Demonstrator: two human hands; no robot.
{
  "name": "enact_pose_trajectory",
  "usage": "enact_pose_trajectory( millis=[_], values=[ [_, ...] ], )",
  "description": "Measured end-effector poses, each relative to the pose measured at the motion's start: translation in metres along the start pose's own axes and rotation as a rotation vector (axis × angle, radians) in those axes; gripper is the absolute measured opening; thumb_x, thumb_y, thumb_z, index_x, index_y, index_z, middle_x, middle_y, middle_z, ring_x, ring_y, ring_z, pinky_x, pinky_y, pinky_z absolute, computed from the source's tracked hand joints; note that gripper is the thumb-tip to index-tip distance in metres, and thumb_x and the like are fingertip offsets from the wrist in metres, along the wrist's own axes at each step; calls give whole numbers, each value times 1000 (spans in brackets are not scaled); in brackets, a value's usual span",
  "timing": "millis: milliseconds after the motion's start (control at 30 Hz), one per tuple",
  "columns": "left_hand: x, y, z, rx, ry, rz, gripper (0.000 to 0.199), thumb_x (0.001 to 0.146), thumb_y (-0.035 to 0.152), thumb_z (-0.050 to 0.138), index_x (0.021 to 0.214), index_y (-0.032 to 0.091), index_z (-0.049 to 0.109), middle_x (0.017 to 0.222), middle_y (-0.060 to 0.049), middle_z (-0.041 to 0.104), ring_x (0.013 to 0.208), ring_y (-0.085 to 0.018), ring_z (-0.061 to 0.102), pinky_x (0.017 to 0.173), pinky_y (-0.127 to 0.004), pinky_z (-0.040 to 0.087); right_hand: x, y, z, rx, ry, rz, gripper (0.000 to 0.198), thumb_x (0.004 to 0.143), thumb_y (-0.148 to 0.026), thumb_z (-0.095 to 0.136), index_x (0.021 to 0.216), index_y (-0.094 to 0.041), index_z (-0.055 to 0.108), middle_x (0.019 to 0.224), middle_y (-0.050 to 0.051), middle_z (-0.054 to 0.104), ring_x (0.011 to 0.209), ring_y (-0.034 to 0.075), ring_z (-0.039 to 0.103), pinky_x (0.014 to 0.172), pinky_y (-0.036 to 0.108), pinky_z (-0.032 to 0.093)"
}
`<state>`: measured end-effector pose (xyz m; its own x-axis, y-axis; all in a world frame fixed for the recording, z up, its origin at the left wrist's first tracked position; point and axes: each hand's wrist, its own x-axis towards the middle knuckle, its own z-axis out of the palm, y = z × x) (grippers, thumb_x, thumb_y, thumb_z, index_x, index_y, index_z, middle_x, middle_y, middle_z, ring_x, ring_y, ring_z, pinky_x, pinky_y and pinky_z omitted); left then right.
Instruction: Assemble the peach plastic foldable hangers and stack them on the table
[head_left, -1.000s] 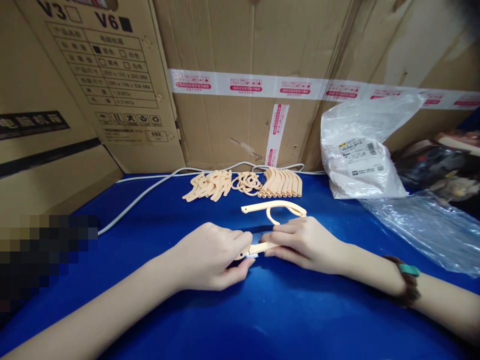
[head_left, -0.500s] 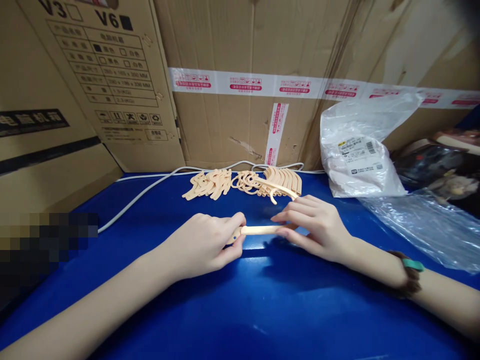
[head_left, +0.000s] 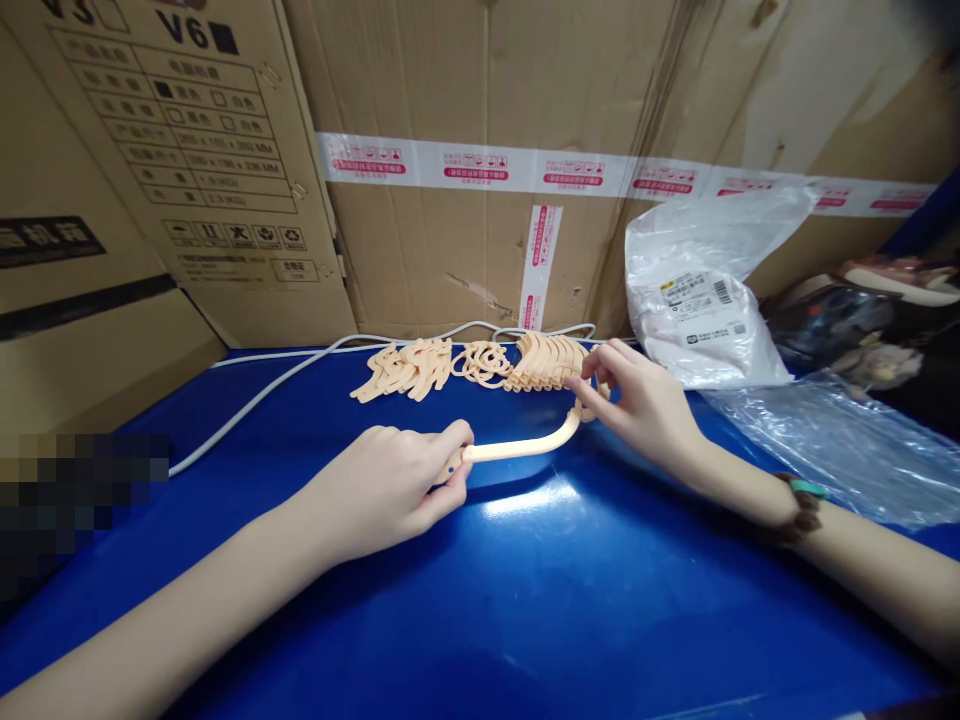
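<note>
My left hand (head_left: 409,480) is closed in a pinch around the near end of a beige curved plastic piece (head_left: 517,450). A flat end with a small dark hole shows between its fingers. The piece runs right and bends up toward my right hand (head_left: 637,400), whose bent fingers close at its far end; the exact grip is partly hidden. Behind lie a row of beige curved parts (head_left: 551,360), a heap of beige ring-shaped parts (head_left: 484,363) and a pile of flat wavy beige parts (head_left: 405,368).
A blue tabletop (head_left: 480,620) lies under my hands. Cardboard boxes (head_left: 450,80) stand behind it, with a white cable (head_left: 285,375) along their foot. On the right are a white plastic bag (head_left: 701,300), clear plastic film (head_left: 840,450) and dark cluttered items (head_left: 817,310).
My right hand has moved up and away, toward the row of curved parts. A long beige part near its fingers has swung out of view. My left hand keeps its pinch.
</note>
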<state>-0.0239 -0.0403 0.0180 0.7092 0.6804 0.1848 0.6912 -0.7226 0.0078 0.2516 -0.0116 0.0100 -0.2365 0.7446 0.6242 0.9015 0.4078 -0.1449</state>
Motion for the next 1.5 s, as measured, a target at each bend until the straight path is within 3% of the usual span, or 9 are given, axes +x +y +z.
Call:
enact_pose_trajectory(
  millis=[100, 200, 367, 467, 600, 867, 1100, 1300, 1500],
  values=[
    [0, 0, 2, 8, 12, 9, 15, 93, 27, 37, 96, 21, 50, 56, 6, 60, 47, -15, 58, 46, -25, 24, 1, 1, -3, -155, -106, 93, 29, 89, -49, 51, 89, -20, 53, 59, -1, 57, 51, 16, 53, 48, 26, 28],
    [0, 1, 3, 18, 2, 40, 14, 93, 26, 37, 94, 20, 50, 59, 5, 61, 48, -15, 58, 46, -25, 22, 1, 1, -4, -102, -124, 100, 31, 90, -51, 49, 90, -20, 53, 61, 0, 62, 52, 17, 57, 49, 26, 32],
    [-2, 4, 5, -19, 37, 118, 13, 91, 23, 38, 90, 21, 50, 58, 5, 58, 48, -14, 55, 46, -26, 22, -1, -1, -7, 170, -36, -29, 20, 92, -39, 49, 85, -20, 53, 75, 4, 66, 64, 16, 62, 57, 26, 43],
    [-4, 7, 5, -73, 40, 144, 11, 91, 22, 40, 90, 21, 50, 57, 6, 52, 48, -13, 51, 46, -26, 22, -1, -3, -11, 131, -32, -124, 17, 93, -35, 49, 89, -20, 55, 74, 3, 65, 64, 15, 61, 58, 26, 42],
    [-5, 11, 4, -302, -77, 147, 7, 90, 20, 43, 90, 21, 50, 53, 9, 39, 45, -10, 40, 47, -25, 23, -1, -7, -18, 49, -94, -227, 21, 94, -35, 48, 84, -20, 59, 60, 0, 61, 51, 12, 55, 50, 25, 36],
    [-2, 10, -1, -729, -147, -32, 19, 96, 33, 39, 86, 21, 49, 54, 10, 32, 45, -8, 27, 43, -20, 22, -2, -8, -36, -27, 220, -301, 32, 95, -31, 45, 68, -19, 59, 48, -1, 48, 44, 12, 43, 48, 28, 32],
    [-2, 13, 0, -616, -106, 46, 7, 92, 22, 42, 94, 21, 49, 51, 11, 33, 42, -7, 31, 44, -20, 23, 3, -6, -34, 51, -51, -226, 33, 95, -41, 43, 85, -19, 65, 51, -1, 56, 44, 11, 49, 48, 26, 33],
    [-1, 8, 1, -523, -106, 57, 6, 92, 22, 41, 92, 22, 48, 51, 10, 36, 42, -8, 34, 45, -22, 22, 6, -9, -30, 348, -456, -233, 27, 94, -41, 49, 105, -20, 61, 72, 0, 66, 60, 11, 59, 56, 22, 39],
    [1, 4, 3, -352, -122, 58, 8, 90, 22, 43, 89, 22, 50, 50, 9, 37, 43, -10, 35, 48, -24, 21, 3, -5, -17, 411, -564, -242, 11, 90, -30, 57, 89, -19, 54, 78, 0, 62, 66, 12, 54, 59, 23, 39]
  ],
)
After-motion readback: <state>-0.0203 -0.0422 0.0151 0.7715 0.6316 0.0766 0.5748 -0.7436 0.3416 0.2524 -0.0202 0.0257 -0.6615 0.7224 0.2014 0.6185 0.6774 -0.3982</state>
